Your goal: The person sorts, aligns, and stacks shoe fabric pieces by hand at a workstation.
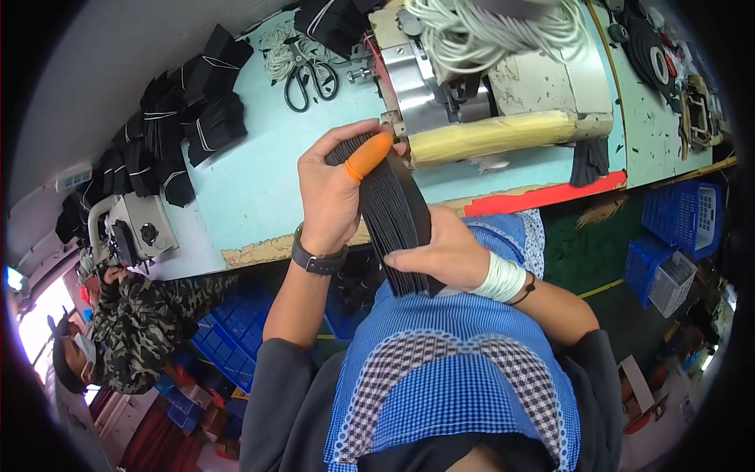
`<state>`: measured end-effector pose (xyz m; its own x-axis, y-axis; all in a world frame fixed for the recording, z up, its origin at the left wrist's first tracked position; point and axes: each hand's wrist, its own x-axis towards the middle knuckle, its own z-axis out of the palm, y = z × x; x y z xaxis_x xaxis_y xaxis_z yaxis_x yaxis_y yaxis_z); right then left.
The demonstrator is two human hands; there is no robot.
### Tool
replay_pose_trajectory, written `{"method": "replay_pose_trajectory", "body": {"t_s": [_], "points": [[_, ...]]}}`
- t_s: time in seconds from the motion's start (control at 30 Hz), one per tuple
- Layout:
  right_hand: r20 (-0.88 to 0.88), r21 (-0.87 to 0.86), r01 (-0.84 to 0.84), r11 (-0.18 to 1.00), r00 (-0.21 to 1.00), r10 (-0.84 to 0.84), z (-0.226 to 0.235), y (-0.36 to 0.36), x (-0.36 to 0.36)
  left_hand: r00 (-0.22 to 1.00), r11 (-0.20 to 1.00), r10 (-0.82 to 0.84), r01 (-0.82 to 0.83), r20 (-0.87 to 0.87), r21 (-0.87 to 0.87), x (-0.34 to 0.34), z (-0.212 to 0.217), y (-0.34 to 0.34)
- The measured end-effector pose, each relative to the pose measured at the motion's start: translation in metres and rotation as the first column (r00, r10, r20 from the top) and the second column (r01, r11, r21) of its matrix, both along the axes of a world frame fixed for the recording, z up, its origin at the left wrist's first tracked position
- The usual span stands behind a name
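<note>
A thick stack of thin black fabric pieces is held tilted in front of the table's near edge. My left hand, with an orange finger cot on its thumb, grips the upper end. The lower end is clasped by my right hand, its thumb across the layered edges. White cord is wound around my right wrist. Just beyond the stack stands a sewing machine with a yellow-wrapped arm.
Black-handled scissors lie beside pale cord at the back. Tied black bundles are piled on the left. A coil of white cord sits atop the machine. Blue crates stand at right; a person in camouflage works at left.
</note>
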<state>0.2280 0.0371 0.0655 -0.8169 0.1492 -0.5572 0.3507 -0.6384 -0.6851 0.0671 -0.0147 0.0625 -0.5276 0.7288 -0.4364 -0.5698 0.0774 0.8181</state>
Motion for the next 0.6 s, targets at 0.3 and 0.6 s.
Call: {"method": "replay_pose_trajectory", "body": {"t_s": [0.3, 0.6], "points": [[-0.018, -0.17, -0.063, 0.983, 0.998, 0.06, 0.004, 0.0, -0.004, 0.953, 0.982, -0.034, -0.025, 0.303, 0.187, 0.002, -0.016, -0.021], [0.039, -0.489, -0.036, 0.872, 0.997, 0.063, -0.007, -0.007, 0.007, 0.946, 0.959, -0.241, 0.197, 0.217, 0.205, -0.003, -0.022, -0.019]]}}
